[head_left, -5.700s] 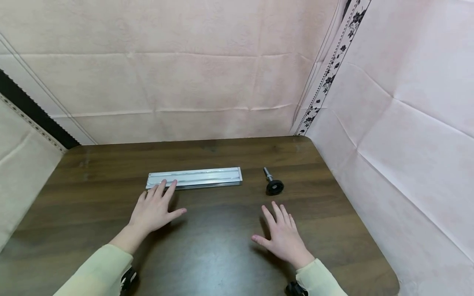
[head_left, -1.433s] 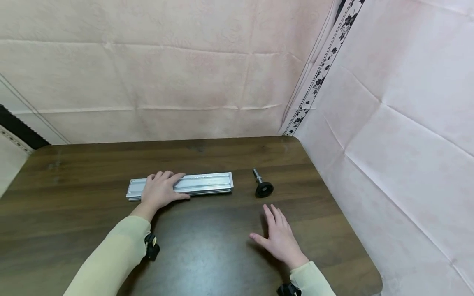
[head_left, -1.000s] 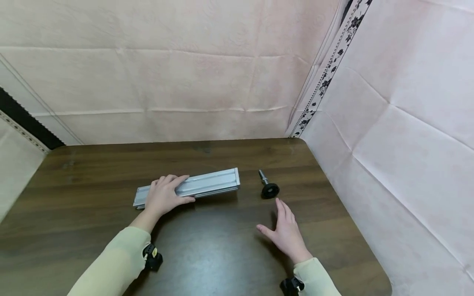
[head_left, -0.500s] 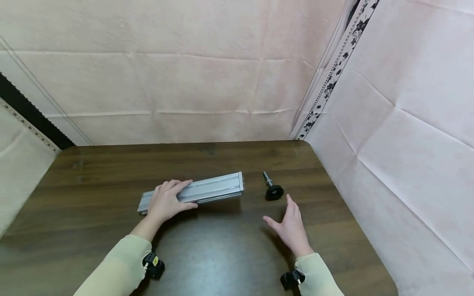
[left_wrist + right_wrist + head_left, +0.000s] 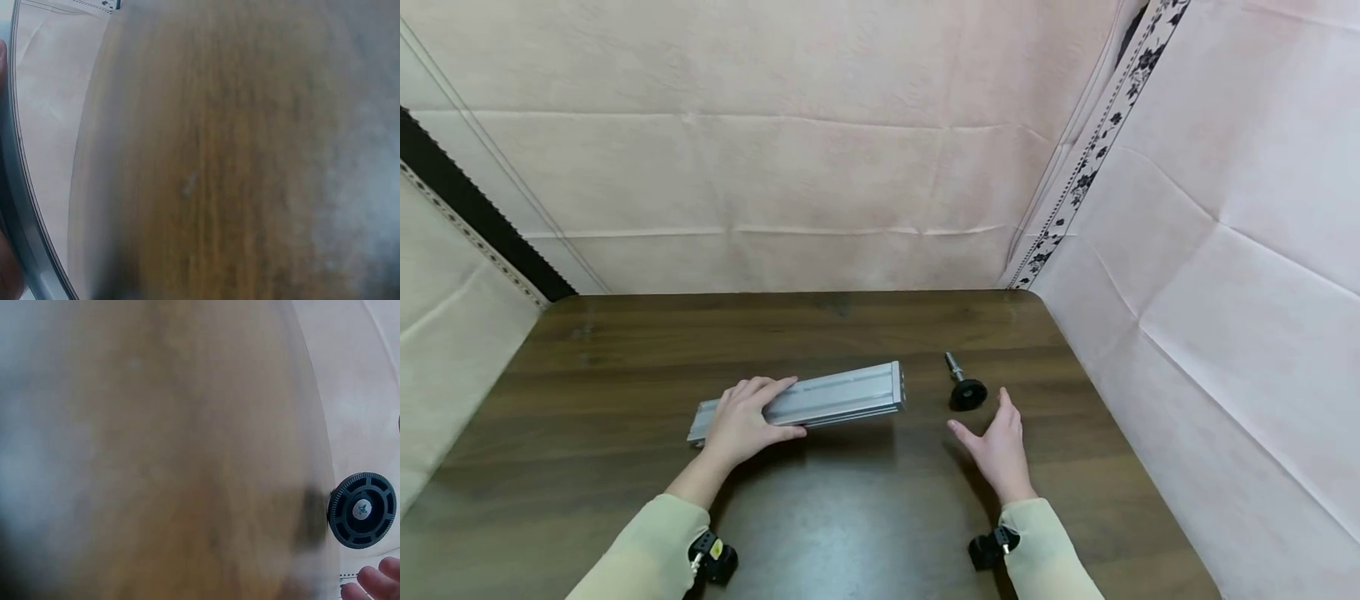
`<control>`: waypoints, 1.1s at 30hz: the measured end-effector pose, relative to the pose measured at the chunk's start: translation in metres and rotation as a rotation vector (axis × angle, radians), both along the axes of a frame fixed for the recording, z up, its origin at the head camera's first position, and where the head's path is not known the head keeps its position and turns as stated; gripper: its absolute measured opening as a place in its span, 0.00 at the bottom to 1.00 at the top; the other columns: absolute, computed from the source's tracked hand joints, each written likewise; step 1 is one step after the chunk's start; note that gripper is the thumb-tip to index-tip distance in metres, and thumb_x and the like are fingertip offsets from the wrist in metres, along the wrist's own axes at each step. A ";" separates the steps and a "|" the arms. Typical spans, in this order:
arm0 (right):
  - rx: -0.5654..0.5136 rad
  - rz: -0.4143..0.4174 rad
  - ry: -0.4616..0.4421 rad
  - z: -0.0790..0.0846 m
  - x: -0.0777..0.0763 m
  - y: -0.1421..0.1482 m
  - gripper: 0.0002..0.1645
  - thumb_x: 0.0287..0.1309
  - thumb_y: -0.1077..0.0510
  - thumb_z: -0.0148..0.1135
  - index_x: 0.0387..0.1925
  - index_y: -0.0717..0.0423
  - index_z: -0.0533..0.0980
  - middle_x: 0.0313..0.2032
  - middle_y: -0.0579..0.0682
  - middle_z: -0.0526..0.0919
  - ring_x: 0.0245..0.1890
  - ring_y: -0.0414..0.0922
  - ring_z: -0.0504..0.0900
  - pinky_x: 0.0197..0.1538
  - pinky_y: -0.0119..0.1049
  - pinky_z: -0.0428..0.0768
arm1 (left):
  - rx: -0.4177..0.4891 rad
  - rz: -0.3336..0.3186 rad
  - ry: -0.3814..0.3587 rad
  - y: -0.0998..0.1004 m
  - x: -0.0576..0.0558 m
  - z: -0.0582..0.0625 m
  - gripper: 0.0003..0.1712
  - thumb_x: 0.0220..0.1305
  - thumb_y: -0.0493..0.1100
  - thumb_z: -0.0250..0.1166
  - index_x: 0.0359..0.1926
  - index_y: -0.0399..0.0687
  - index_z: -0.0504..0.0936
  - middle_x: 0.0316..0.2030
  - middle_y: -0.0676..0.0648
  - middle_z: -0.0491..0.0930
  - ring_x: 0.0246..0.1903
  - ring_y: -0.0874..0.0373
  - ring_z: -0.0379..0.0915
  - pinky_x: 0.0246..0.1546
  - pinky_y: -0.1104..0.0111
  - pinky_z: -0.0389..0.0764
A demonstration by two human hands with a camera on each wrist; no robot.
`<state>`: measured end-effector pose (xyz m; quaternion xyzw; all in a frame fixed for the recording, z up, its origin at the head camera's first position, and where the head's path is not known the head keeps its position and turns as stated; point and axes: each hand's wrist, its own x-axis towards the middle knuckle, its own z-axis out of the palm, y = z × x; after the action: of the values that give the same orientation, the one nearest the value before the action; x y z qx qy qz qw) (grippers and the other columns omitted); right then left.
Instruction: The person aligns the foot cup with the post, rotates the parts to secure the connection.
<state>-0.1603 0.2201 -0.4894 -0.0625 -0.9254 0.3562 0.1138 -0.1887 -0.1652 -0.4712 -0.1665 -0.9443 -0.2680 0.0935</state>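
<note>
In the head view my left hand point(image 5: 743, 425) grips a silver aluminium profile point(image 5: 844, 397) across its left half, thumb on the near side and fingers over the far edge. The profile's right end is raised, with a shadow below it. Along the left edge of the left wrist view the profile point(image 5: 17, 181) shows as a curved strip. A levelling foot point(image 5: 967, 395) with a round black base and a threaded metal stem lies to the right on the table. Just in front of it hovers my right hand point(image 5: 997, 450), thumb and fingers spread. The foot's ribbed underside and centre screw point(image 5: 362, 509) face the right wrist camera.
Everything is on or over a dark wood-grain table point(image 5: 850, 533) with rounded corners. Pale cloth walls point(image 5: 820, 167) enclose the back and both sides. A black camera point(image 5: 713, 560) is strapped to each wrist, below light green sleeves point(image 5: 643, 546).
My left hand has taken hold of the profile, raised its right end and drawn it nearer. My right hand has moved forward to the levelling foot, thumb and fingers apart.
</note>
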 end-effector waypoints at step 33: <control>-0.064 -0.108 -0.091 -0.012 -0.030 0.002 0.65 0.46 0.35 0.67 0.69 0.68 0.44 0.63 0.72 0.54 0.63 0.65 0.56 0.61 0.57 0.57 | 0.060 0.007 0.006 -0.007 0.014 0.005 0.47 0.36 0.63 0.75 0.62 0.56 0.73 0.49 0.48 0.74 0.49 0.49 0.66 0.51 0.51 0.62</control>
<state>-0.1906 0.2219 -0.5012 -0.1320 -0.9131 0.3755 0.0887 -0.1747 -0.1721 -0.4658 -0.1610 -0.9362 -0.2954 0.1021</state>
